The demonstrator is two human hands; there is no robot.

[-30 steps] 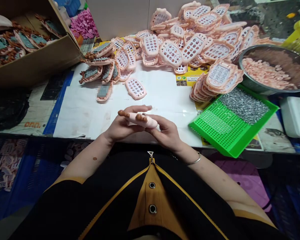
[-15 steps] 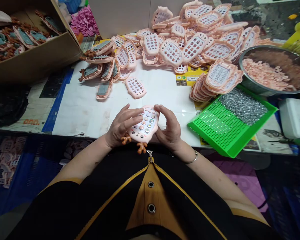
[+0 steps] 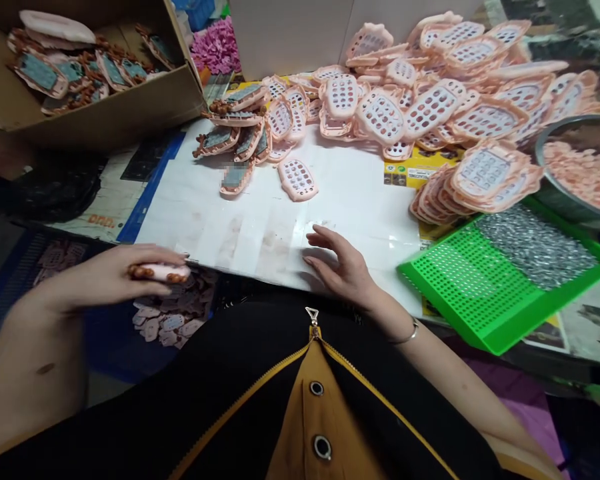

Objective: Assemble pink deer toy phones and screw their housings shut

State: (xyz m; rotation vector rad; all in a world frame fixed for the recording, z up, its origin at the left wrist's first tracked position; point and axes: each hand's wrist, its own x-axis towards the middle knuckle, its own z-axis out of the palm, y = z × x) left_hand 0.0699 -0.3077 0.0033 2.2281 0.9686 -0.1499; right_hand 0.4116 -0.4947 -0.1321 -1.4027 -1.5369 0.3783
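Okay, nearest I've got the left hand (image 3: 115, 275) grasping a pale-pink plastic toy with brown antlers (image 3: 165, 273) between thumb and fingers, antler end toward my view, long axis foreshortened. Right hand (image 3: 347, 268) well apart, fingers loosely spread, nothing visible in them. Beyond: green perforated plastic tray (image 3: 445, 277), silver metal screws (image 3: 540, 247); round steel bowl (image 3: 555, 193), small peach pieces (image 3: 585, 170); brown cardboard box (image 3: 115, 115), teal-faced pink shells (image 3: 41, 72).

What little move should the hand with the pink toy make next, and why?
Maybe the left hand should lower the pink toy a little: it grips the toy just past the near edge of the white sheet, seemingly above the pink pieces lower down, while the right hand is open and empty.
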